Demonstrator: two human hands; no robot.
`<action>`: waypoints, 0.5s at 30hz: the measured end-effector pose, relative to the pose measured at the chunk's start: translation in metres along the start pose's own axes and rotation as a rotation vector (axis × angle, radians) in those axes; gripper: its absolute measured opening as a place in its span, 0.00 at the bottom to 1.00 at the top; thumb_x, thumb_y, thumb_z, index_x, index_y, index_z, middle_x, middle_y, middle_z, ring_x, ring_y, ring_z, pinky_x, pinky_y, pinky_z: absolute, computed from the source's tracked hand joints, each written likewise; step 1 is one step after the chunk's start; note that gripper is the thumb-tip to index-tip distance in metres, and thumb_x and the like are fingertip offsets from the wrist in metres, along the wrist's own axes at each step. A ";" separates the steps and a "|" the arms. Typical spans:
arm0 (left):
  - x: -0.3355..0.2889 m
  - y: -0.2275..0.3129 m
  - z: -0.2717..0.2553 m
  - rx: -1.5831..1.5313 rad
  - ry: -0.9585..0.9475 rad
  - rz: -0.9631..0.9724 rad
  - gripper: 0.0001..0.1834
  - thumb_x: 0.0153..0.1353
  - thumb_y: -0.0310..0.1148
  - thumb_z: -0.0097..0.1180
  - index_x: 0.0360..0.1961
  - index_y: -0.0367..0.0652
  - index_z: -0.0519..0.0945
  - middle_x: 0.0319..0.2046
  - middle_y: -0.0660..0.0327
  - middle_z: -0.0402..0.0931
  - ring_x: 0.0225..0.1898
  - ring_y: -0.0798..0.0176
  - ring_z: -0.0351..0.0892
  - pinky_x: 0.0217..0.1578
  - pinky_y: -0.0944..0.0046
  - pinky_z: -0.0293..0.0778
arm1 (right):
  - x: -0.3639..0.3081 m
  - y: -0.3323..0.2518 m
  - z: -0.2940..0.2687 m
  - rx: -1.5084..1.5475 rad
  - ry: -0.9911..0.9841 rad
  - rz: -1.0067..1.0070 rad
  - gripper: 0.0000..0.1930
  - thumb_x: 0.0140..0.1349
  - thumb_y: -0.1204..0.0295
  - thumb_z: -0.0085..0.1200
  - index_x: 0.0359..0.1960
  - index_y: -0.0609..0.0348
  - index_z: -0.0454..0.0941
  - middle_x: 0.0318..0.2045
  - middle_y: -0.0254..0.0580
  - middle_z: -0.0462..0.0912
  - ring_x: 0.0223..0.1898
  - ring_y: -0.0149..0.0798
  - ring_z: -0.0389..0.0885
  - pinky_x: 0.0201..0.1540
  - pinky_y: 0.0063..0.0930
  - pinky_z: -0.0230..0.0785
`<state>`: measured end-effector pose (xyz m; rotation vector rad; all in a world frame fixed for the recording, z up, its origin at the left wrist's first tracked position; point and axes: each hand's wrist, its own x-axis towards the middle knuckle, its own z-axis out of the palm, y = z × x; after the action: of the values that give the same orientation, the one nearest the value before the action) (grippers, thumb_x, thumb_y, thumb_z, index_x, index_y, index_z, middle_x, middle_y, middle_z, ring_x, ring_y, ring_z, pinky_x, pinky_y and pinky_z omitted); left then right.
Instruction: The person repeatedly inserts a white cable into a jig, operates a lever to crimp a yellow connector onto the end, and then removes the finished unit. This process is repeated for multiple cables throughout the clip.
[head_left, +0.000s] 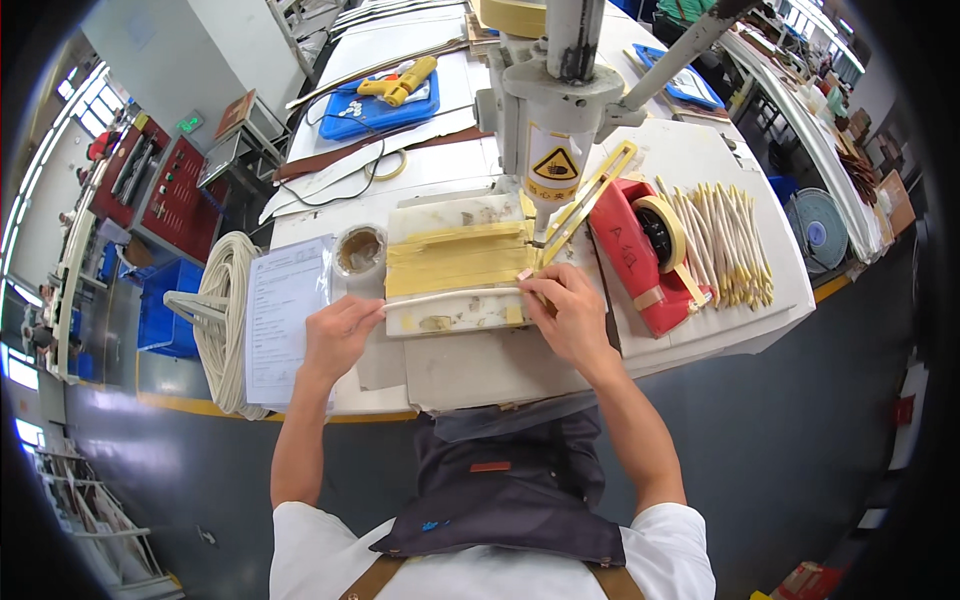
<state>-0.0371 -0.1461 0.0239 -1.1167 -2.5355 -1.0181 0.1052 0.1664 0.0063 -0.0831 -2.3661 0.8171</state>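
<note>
A short length of white cord (455,294) is stretched level across the front of a pale board (470,321). My left hand (338,335) pinches its left end, just off the board's left edge. At the other end, my right hand (567,313) closes its fingertips on the cord near the board's right edge. Strips of yellow masking tape (460,262) cover the middle of the board, behind the cord. Over the board's back right stands a grey hand press (560,100) with a warning label, its tip close to the tape's right side.
Right of the board are a red tape dispenser (640,262) and a pile of cut cords (722,245) with yellow ends. Leftward lie a brown tape roll (360,250), a sleeved paper sheet (287,325) and a cord coil (228,330). Behind, a blue tray (375,112) holds a yellow glue gun (402,82).
</note>
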 end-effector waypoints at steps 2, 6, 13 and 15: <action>0.000 -0.003 0.000 0.022 0.010 0.053 0.06 0.60 0.29 0.69 0.38 0.43 0.90 0.33 0.61 0.87 0.28 0.58 0.85 0.30 0.63 0.79 | 0.001 -0.001 -0.001 0.006 0.006 0.004 0.07 0.57 0.75 0.66 0.38 0.54 0.87 0.36 0.38 0.83 0.39 0.45 0.81 0.40 0.39 0.74; 0.002 -0.002 -0.003 0.081 -0.018 0.062 0.05 0.60 0.29 0.68 0.38 0.44 0.89 0.33 0.62 0.87 0.29 0.58 0.86 0.30 0.63 0.79 | 0.002 -0.003 0.000 0.012 0.015 0.005 0.07 0.57 0.76 0.66 0.37 0.54 0.87 0.36 0.37 0.83 0.38 0.45 0.80 0.40 0.39 0.74; 0.004 -0.002 -0.001 0.109 -0.033 0.059 0.05 0.61 0.30 0.67 0.38 0.44 0.89 0.34 0.62 0.87 0.29 0.58 0.86 0.30 0.62 0.79 | 0.001 -0.001 0.001 -0.034 0.048 -0.043 0.07 0.56 0.76 0.65 0.37 0.53 0.87 0.35 0.36 0.82 0.37 0.44 0.80 0.40 0.39 0.73; 0.003 -0.002 -0.001 0.111 -0.035 0.052 0.04 0.62 0.30 0.67 0.37 0.43 0.88 0.34 0.62 0.87 0.29 0.57 0.86 0.30 0.62 0.79 | 0.001 -0.002 0.001 -0.029 0.048 -0.050 0.07 0.56 0.76 0.66 0.37 0.53 0.87 0.35 0.37 0.82 0.38 0.44 0.80 0.40 0.39 0.74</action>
<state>-0.0411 -0.1457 0.0248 -1.1727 -2.5409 -0.8406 0.1041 0.1641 0.0070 -0.0549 -2.3264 0.7487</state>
